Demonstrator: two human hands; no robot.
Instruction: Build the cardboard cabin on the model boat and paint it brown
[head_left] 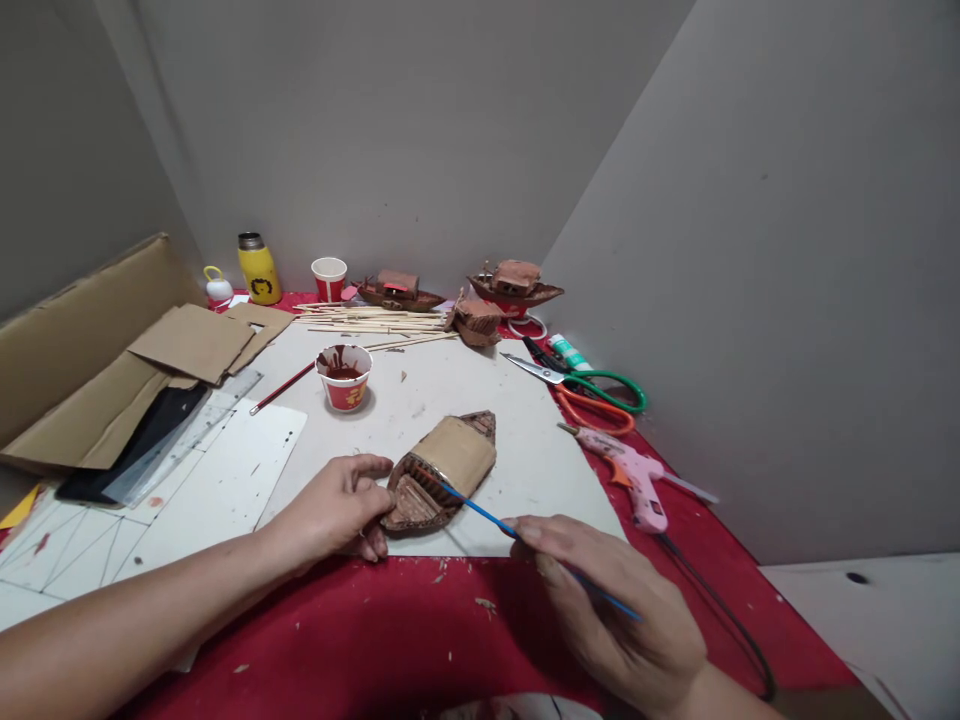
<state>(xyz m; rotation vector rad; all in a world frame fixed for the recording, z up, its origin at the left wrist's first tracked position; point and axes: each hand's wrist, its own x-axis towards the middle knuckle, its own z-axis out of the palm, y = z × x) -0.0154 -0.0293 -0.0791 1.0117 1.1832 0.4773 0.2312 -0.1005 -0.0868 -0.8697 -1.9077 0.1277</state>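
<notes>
- On the white sheet (540,480), our left grip (337,510) is holding the cardboard boat (457,450) by one end, probably for steadiness.
- Our right grip (630,580) is pinching the blue brush (480,510), apparently for control.
- The brown-streaked cup (346,388) is standing close, seemingly for easy reach.

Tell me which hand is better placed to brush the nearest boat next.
Probably the right hand: it holds the blue brush, with the tip at the boat. The left hand is at the boat's near end, seemingly steadying it, and holds no brush.
</notes>
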